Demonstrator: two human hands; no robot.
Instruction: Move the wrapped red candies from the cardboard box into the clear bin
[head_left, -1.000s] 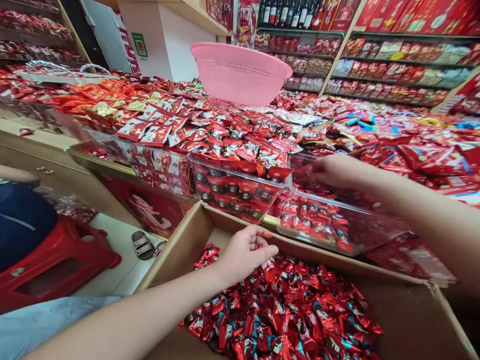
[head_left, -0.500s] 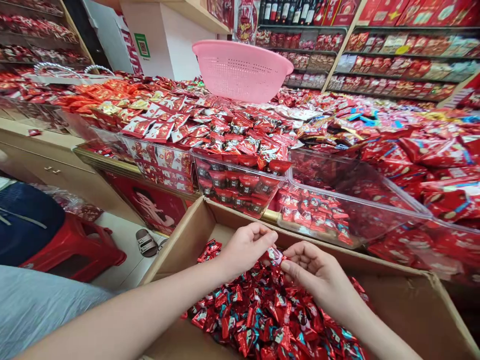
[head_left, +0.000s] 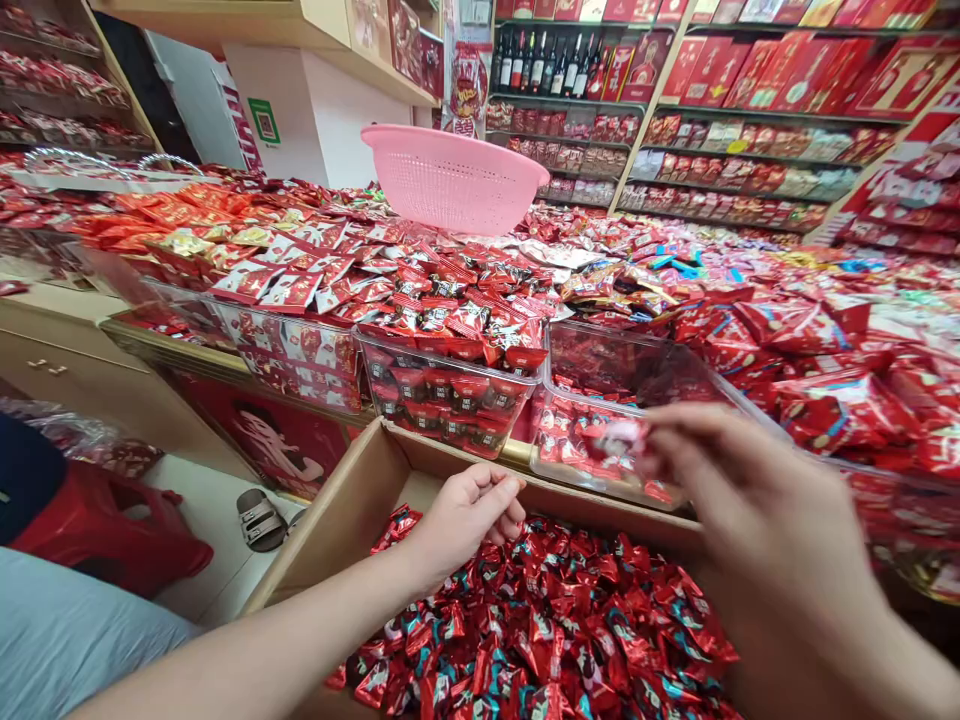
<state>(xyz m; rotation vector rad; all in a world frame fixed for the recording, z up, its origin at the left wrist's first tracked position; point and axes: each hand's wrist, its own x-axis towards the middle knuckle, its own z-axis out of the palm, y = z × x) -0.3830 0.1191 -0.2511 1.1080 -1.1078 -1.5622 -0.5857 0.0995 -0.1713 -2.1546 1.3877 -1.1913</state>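
A wrapped candy [head_left: 621,438], red with a pale pink part and smeared by motion, is pinched in the fingertips of my right hand [head_left: 765,500]. That hand is raised over the box's far right side, in front of a clear plastic bin [head_left: 555,455] partly filled with red candies. My left hand [head_left: 472,510] hovers above the heap, its thumb pressed to curled fingers; whether anything small is between them is hidden. Beneath both hands, a heap of red foil-wrapped candies [head_left: 517,630] with teal patches lies in an open cardboard box [head_left: 330,510].
Bins of packed sweets [head_left: 450,400] line the counter just beyond the box. A pink plastic basket [head_left: 454,180] rests on the sweets. To the left are a red stool [head_left: 112,530] and a sandal [head_left: 260,520] on the floor. Stocked shelves [head_left: 637,110] stand behind.
My hands have moved apart. The right hand has carried the candy up and right towards the clear bin, while the left stays over the box. The view has shifted somewhat to the right.
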